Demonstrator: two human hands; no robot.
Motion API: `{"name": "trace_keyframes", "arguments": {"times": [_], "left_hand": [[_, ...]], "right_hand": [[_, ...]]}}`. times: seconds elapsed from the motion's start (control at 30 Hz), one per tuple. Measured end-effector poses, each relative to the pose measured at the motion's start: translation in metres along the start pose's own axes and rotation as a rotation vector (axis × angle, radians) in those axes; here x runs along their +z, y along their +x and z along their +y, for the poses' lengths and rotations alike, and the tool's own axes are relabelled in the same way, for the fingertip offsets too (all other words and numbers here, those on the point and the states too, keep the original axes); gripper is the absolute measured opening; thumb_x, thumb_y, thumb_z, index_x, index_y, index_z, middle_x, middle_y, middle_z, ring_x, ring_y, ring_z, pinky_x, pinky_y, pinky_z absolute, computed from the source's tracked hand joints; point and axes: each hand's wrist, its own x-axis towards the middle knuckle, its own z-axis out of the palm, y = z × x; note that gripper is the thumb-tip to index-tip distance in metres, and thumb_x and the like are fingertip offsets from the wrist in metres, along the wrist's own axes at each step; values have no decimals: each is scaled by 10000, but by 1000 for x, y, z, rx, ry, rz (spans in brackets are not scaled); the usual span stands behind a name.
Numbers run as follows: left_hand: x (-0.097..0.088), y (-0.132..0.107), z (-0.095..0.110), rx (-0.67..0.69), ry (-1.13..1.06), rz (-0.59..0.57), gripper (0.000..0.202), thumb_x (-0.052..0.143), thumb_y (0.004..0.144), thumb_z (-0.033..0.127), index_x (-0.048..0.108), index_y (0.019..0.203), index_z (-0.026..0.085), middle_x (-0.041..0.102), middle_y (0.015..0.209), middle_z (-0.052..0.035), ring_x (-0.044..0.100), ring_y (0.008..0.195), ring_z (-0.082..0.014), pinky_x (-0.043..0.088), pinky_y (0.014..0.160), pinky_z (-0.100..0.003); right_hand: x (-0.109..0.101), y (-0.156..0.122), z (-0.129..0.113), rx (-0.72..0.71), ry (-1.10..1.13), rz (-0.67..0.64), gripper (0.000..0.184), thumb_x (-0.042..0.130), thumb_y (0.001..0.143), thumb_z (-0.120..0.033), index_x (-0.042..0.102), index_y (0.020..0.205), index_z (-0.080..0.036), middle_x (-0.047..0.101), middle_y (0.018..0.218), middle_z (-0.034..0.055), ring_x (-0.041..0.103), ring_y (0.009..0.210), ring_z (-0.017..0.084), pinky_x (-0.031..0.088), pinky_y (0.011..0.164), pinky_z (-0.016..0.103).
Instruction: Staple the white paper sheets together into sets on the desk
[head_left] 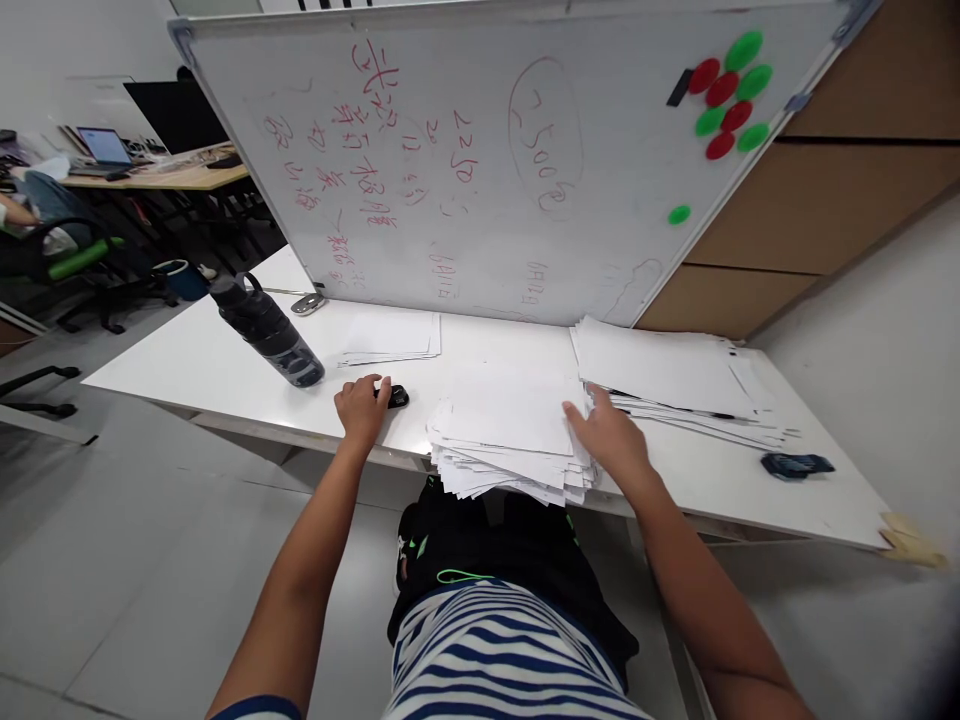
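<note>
My left hand (pixel 362 407) rests on the white table (pixel 225 370) with its fingers curled over a small black object (pixel 395 396). My right hand (pixel 609 436) lies with fingers spread on the right edge of a thick stack of white paper (pixel 510 435) that overhangs the table's front edge. A second, wider stack of paper (pixel 667 370) lies just right of that hand. A thin sheaf of sheets (pixel 391 337) lies further back, in front of the whiteboard.
A whiteboard (pixel 487 150) with red writing and red and green magnets (pixel 726 92) leans at the table's back. A dark water bottle (pixel 266 330) stands at the left, a dark clip (pixel 795 464) at the right. Desks, chairs and a seated person (pixel 30 205) are far left.
</note>
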Motion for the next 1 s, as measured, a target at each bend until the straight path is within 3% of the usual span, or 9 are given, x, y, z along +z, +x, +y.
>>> {"name": "trace_keyframes", "arguments": {"times": [0.13,0.33,0.43,0.57,0.67,0.77,1.0], "left_hand": [[-14,17,0,24,9,-81,399,472,929,489,688,1112,208,715,1037,-115,582,1102,-331,356,952,-472],[-23,45,30,162,3,-118,302,505,925,426,665,1122,262,691,1156,-81,591,1115,-297,253,1100,-527],[-12,70,50,253,73,-198,394,560,901,369,597,1280,271,640,1286,-109,555,1199,-322,274,1103,-531],[14,105,61,350,137,-387,658,630,856,336,427,1479,278,502,1489,-92,497,1308,-308,411,1027,-411],[36,118,59,290,149,-503,542,601,878,385,530,1409,299,541,1467,-30,518,1305,-271,436,1015,-347],[49,120,55,193,120,-526,409,543,906,442,656,1271,298,647,1344,-7,590,1219,-250,464,968,-316],[48,115,55,140,56,-476,373,611,839,495,741,1124,292,694,1268,16,628,1133,-228,478,832,-271]], "right_hand": [[5,13,32,97,12,189,629,316,977,-578,410,1469,-199,703,1028,132,659,963,308,465,798,383],[40,25,65,18,-24,127,521,312,1004,-448,456,1448,-217,721,950,112,672,909,296,454,749,357],[46,26,65,6,-65,170,520,283,1020,-412,426,1472,-200,730,986,132,679,905,289,451,749,349],[46,27,62,-7,-102,192,540,286,1026,-397,364,1510,-170,741,949,128,689,854,278,447,724,332],[45,29,62,11,-109,206,557,288,1026,-394,327,1528,-156,745,931,124,694,826,280,444,698,329],[47,30,63,3,-111,203,565,272,1030,-406,304,1539,-162,746,945,122,694,824,280,443,693,329],[49,32,67,8,-90,204,589,288,1024,-427,285,1549,-159,747,932,114,692,813,275,441,685,323]]}}
